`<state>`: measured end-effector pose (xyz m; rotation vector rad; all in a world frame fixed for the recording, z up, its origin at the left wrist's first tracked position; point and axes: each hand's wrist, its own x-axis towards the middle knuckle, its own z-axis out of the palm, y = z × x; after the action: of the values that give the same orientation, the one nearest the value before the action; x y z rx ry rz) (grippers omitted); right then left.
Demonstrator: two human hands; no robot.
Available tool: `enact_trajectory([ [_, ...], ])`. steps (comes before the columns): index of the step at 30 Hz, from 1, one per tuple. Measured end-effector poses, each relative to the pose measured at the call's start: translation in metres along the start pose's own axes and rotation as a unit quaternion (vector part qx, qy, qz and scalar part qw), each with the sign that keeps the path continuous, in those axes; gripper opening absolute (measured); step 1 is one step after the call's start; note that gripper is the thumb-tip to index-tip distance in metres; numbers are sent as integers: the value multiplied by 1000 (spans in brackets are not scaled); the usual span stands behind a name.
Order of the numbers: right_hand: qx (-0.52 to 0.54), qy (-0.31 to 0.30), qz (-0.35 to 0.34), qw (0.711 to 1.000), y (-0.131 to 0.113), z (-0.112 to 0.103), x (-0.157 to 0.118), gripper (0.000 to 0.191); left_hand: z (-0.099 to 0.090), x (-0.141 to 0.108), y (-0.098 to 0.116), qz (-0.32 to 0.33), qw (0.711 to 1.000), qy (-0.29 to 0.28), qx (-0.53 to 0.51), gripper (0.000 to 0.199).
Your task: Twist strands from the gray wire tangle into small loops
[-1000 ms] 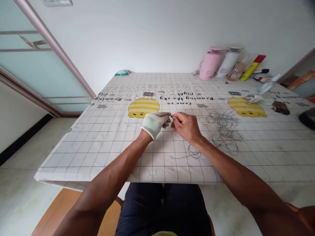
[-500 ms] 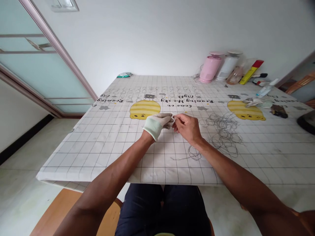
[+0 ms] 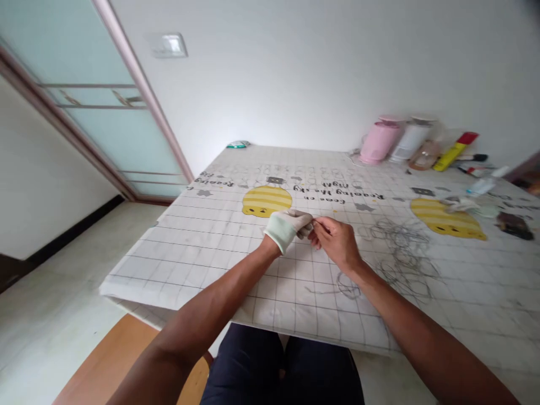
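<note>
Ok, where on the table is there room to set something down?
The grid cover lies bare left of the left forearm, below the yellow striped print. Crowded: the far right corner by the pink bottle, and around the wire tangle.

Upside-down black lettering (image 3: 337,196) on the gridded table cover (image 3: 185,264), at upper centre of the frame, reads "Come on", "Roaming the sky" and "high".
</note>
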<state>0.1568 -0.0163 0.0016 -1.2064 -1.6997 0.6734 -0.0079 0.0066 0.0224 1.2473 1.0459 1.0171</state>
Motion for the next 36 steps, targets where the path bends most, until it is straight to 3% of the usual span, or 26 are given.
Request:
enact_trajectory([
  [10,-96,17,-28,995,6,11,-3,30,8,-2,-13,29,993,47,109,30],
  [13,-107,29,-22,994,7,11,0,31,11,-1,-16,28,994,54,90,31],
  [19,112,-53,73,990,1,-3,4,37,-1,1,-3,19,999,37,-20,26],
  [23,218,-65,59,972,3,-8,3,46,-8,-1,5,3,999,32,-37,21],
  [31,150,-31,-41,987,-4,-14,1,39,-16,-7,15,10,998,-26,57,25],
  [36,216,-73,-28,973,-7,-22,2,38,-27,-12,19,33,990,-91,105,17],
])
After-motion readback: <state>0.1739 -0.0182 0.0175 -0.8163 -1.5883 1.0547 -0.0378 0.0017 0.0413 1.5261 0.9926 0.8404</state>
